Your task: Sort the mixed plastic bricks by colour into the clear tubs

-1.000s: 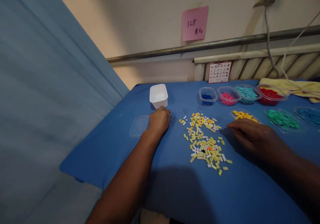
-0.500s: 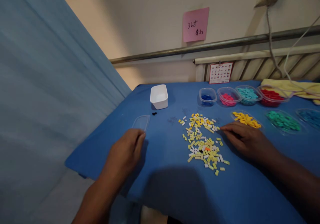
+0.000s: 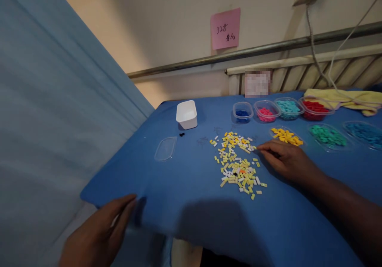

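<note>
My left hand [image 3: 100,229] is low at the table's front left edge, fingers stretched out and holding nothing that shows. Beyond it a clear plastic lid [image 3: 166,149] lies flat on the blue cloth. At the right side of a loose pile of small pale yellow, white and yellow building bricks [image 3: 238,167] rests my right hand [image 3: 283,157]. Its thumb and forefinger come together in a pinch beside the outermost bricks; anything between the tips is too small to make out. A white plastic tub [image 3: 186,115] stands behind the lid, with a small black piece [image 3: 182,134] in front of it.
Clear tubs of dark blue [image 3: 242,114], pink [image 3: 266,115], turquoise [image 3: 288,110] and red bricks [image 3: 315,110] line the back right. Nearer are yellow [image 3: 287,136], green [image 3: 328,135] and blue bricks [image 3: 364,133] in shallow holders. A yellow cloth [image 3: 343,98] and a blue curtain [image 3: 59,100] flank the table.
My left hand has left the lid and drawn back down and left toward the front edge. The lid stays on the table. My right hand keeps its place beside the pile; the view shifted slightly.
</note>
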Tool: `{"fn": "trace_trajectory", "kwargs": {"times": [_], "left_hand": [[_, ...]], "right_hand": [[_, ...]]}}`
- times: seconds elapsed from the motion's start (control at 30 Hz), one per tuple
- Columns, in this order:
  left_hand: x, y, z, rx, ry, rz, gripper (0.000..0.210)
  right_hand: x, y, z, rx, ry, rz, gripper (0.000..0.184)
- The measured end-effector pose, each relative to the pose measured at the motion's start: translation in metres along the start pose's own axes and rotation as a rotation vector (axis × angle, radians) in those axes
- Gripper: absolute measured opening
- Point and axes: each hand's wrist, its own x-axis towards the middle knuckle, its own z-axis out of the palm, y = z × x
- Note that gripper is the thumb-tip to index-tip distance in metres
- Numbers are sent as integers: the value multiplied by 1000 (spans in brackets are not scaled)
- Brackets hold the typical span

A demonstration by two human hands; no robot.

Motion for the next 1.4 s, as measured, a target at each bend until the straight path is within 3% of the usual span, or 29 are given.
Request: {"fn": "trace_trajectory", "kwargs": {"times": [0.07, 0.2, 0.3, 0.4, 0.57, 0.7, 0.87, 1.0, 1.1, 1.4], "left_hand": [[49, 45, 5, -117, -6, 172, 33], [145, 123, 34, -267, -173, 414, 34], [199, 160, 62, -270, -278, 465, 35], [229, 182, 81, -226, -352, 436, 33], [235, 190, 99, -109, -463, 349, 22], [230, 180, 108, -184, -414, 355, 18], [228, 184, 101, -224, -412, 342, 18], [222, 202, 91, -327, -391, 481, 25], [219, 215, 94, -262, -446, 544, 25], [220, 234, 96, -54, -473, 491, 20]], "right_hand": [[0, 1, 0, 5, 8, 6, 24], [1, 3, 1, 35, 17, 25, 24], [2, 5, 2, 48, 15, 36, 24], [2, 6, 2, 42, 1, 47, 24], [5, 5, 2, 41, -12, 54, 24], [7, 4, 2, 53, -10, 36, 23], [8, 5, 3, 38, -3, 19, 22], [7, 6, 4, 24, -11, 19, 20], [6, 6, 4, 19, -17, 20, 20], [8, -4, 1, -8, -34, -42, 19]]}}
